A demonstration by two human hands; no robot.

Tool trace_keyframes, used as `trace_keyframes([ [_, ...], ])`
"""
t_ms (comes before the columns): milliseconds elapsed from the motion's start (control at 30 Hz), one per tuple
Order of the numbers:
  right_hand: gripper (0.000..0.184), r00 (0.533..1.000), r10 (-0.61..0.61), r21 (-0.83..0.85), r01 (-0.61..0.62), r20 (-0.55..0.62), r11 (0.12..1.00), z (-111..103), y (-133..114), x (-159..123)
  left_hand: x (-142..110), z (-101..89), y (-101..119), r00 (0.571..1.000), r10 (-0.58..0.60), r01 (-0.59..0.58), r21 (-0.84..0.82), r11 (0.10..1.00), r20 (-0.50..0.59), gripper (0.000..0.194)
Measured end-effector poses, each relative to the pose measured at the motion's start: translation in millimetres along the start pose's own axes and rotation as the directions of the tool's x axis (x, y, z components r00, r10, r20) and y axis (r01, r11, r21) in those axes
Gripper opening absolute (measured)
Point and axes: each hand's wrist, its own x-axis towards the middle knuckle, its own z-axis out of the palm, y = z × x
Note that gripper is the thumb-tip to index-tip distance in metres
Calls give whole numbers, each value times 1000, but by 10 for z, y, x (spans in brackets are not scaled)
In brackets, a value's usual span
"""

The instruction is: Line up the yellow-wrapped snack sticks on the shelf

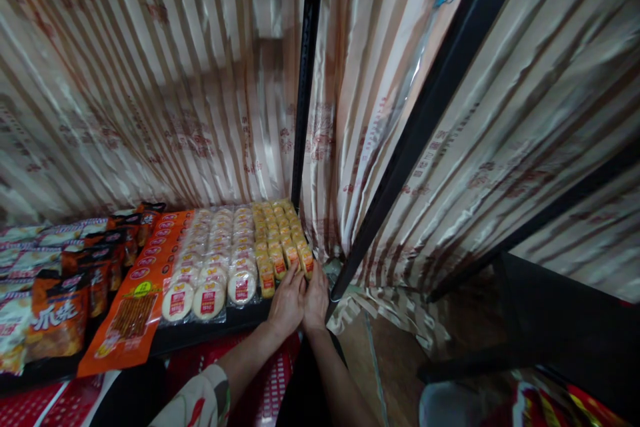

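Observation:
Small yellow-wrapped snack packets (277, 255) stand in tight rows at the right end of a dark shelf. My left hand (289, 301) and my right hand (315, 298) are side by side at the front of the rightmost row. Their fingers are closed around the front yellow snack packet (306, 259), one hand on each side, and partly cover it. Just left of the yellow rows lie rows of round white crackers or cakes in clear wrap with red labels (242, 285).
An orange bag of stick snacks (131, 313) and orange-black snack bags (59, 313) fill the shelf's left part. A black metal post (400, 147) rises close to my right hand. Striped curtains (225, 100) hang behind. Red perforated crates (200, 363) stand below the shelf.

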Motion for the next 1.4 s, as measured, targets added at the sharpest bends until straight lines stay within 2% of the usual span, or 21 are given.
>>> trace_keyframes([
  [233,50,999,-27,-50,25,-38,998,-36,-25,-161,-127,-62,-45,999,29,-28,19,999,-44,41],
  [333,47,999,-27,-45,25,-42,999,-65,-89,-232,-189,-78,-59,994,19,-15,42,999,-108,38],
  [500,43,997,-67,54,65,27,996,-53,-248,-350,-297,-140,-79,967,-21,43,81,996,-254,32],
  [633,43,991,-88,103,78,101,992,44,-329,-424,-345,-189,-160,942,-54,83,74,994,-332,40],
  [767,46,982,-110,95,97,154,991,170,-390,-454,-350,-247,-201,929,-159,181,37,983,-333,49],
  [900,44,971,-104,6,105,215,994,231,-477,-446,-353,-366,-92,927,-246,253,-13,967,-284,50],
  [1000,43,970,-81,-74,101,228,992,223,-548,-425,-350,-448,-4,934,-249,250,-28,968,-257,45],
  [1100,41,973,-71,-111,97,220,989,213,-585,-409,-335,-458,-12,928,-258,247,-75,966,-268,44],
  [1267,41,981,-97,-72,110,165,991,241,-546,-420,-325,-346,-160,915,-252,231,-103,967,-316,47],
  [1400,45,988,-98,-22,101,122,995,210,-486,-420,-332,-265,-232,930,-191,179,-67,982,-315,48],
])
